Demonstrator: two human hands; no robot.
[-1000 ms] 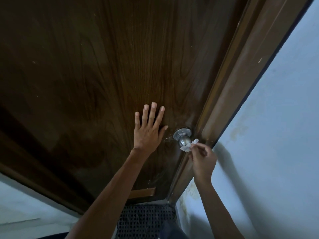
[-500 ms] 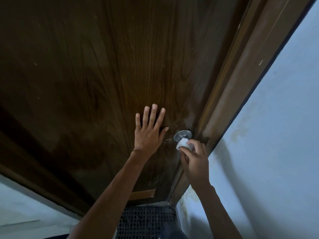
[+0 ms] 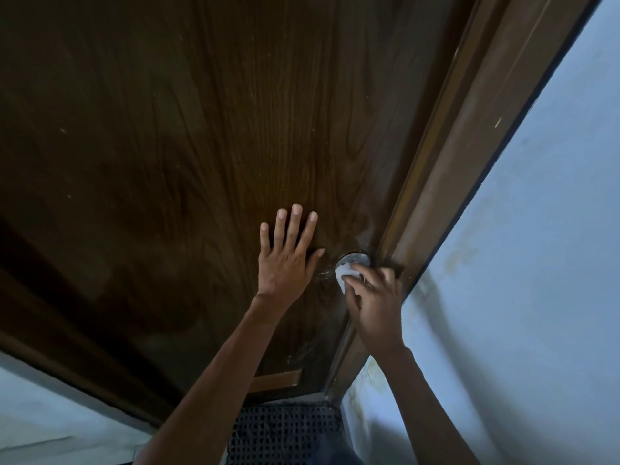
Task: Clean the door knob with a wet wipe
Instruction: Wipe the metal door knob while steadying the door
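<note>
Right hand [image 3: 375, 307] fingers curled, pressing wet wipe [image 3: 344, 275] over door knob [image 3: 355, 260], right of frame centre; knob mostly covered, only its metal rim shows. Left hand [image 3: 285, 263] fingers spread flat on door [image 3: 201, 146], just beside knob. Judgement: wiping under way; extent cleaned cannot be told. No containers visible.

left hand [image 3: 285, 266] flat on door [image 3: 167, 146] | right hand [image 3: 375, 307] right of it, over door knob [image 3: 354, 259]
</note>
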